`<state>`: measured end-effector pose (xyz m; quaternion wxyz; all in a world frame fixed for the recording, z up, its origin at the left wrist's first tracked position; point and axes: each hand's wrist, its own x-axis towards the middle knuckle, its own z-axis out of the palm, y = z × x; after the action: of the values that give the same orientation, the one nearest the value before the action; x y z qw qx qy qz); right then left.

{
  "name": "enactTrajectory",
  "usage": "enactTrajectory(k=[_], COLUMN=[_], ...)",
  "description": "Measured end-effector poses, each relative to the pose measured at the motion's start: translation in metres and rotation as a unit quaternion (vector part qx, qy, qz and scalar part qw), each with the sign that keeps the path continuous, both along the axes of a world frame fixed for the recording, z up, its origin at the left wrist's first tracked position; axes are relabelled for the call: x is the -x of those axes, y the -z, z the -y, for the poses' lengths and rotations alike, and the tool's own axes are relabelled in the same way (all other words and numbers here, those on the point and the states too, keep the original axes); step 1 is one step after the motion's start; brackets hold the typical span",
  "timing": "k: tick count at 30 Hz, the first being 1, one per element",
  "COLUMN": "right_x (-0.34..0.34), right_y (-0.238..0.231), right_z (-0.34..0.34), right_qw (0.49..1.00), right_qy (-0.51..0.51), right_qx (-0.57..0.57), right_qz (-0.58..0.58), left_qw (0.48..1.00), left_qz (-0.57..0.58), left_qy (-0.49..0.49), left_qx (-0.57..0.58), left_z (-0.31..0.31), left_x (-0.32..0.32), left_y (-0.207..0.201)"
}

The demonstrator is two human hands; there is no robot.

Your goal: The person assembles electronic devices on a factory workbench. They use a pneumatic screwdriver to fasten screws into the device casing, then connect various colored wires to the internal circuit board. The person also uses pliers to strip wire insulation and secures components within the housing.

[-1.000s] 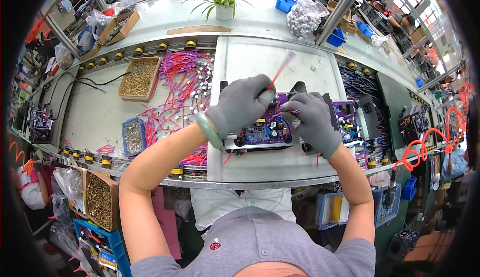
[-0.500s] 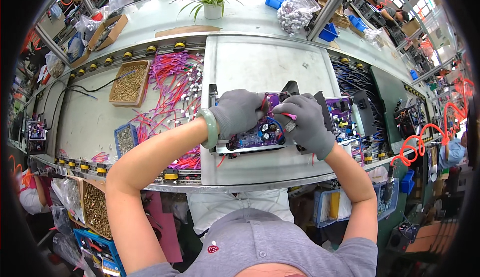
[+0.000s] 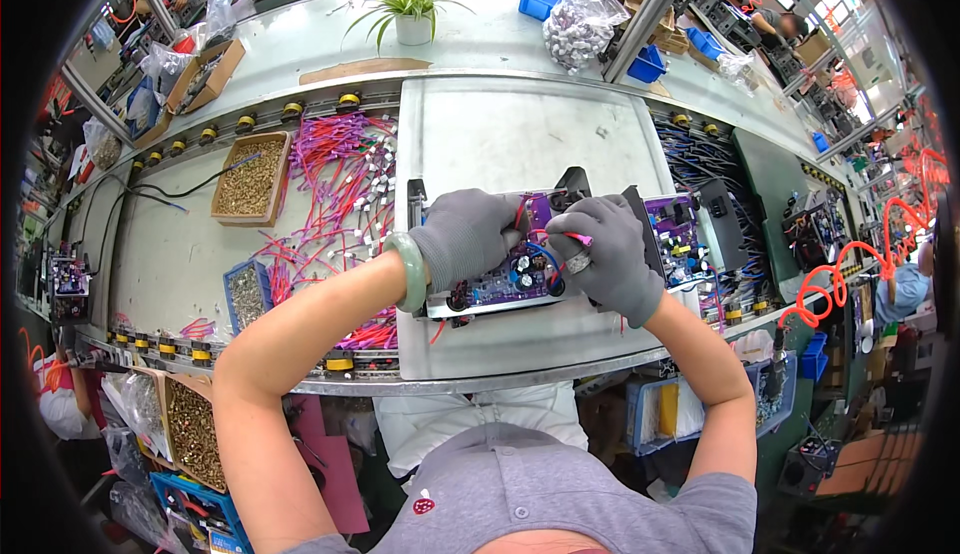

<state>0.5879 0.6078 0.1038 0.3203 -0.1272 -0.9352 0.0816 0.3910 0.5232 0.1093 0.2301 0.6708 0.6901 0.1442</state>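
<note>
A purple circuit board (image 3: 492,292) in a metal-edged chassis lies on the pale work board (image 3: 520,114) in front of me. My left hand (image 3: 466,238), in a grey glove, bends over the board's upper left part, fingers closed at a red wire (image 3: 521,216). Opposite it, my right hand (image 3: 612,259), also gloved, is closed on a red wire with a pink terminal (image 3: 582,240) that sticks out between the fingers. Blue and red leads (image 3: 545,252) loop over the board between both hands. The fingertips are partly hidden.
Left of the work board lie many pink-red wires (image 3: 330,164), a box of brass parts (image 3: 250,176) and a blue bin (image 3: 247,294). A second purple board (image 3: 675,239) and dark cables (image 3: 690,154) are at the right. A coiled orange hose (image 3: 830,279) hangs far right.
The whole view has shifted slightly, with the scene a little lower and further left. Both hands stay at the same places over the circuit board, their fingers still closed.
</note>
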Motion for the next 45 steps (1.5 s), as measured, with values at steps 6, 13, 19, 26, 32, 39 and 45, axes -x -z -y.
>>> enactTrajectory(k=[6, 13, 19, 26, 32, 39, 45], right_x=[0.001, 0.002, 0.015, 0.018, 0.022, 0.027, 0.030], right_y=[0.002, 0.003, -0.015, -0.009, -0.013, -0.008, -0.002], right_z=[0.000, -0.001, -0.015, -0.009, -0.007, -0.008, -0.008], right_qw=[1.000, 0.997, 0.970, 0.954, 0.942, 0.944, 0.939], right_qy=[-0.006, -0.019, -0.058, -0.058, -0.079, -0.075, -0.056], right_qx=[0.021, 0.007, -0.142, -0.131, -0.126, -0.123, -0.131], right_qz=[-0.006, 0.073, 0.191, 0.263, 0.300, 0.297, 0.313], left_qw=[1.000, 0.999, 0.998, 0.997, 0.993, 0.994, 0.996], left_qz=[-0.025, -0.037, -0.036, -0.063, -0.100, -0.094, -0.081], left_qy=[0.002, 0.013, 0.022, 0.036, 0.058, 0.057, 0.046], left_qx=[-0.005, -0.008, -0.048, 0.013, 0.019, -0.012, -0.004], left_z=[-0.001, 0.000, 0.001, -0.002, 0.000, 0.000, -0.003], left_x=[-0.002, -0.002, 0.000, -0.002, -0.005, -0.004, -0.001], left_y=[0.002, 0.002, 0.007, -0.001, -0.004, 0.004, 0.001])
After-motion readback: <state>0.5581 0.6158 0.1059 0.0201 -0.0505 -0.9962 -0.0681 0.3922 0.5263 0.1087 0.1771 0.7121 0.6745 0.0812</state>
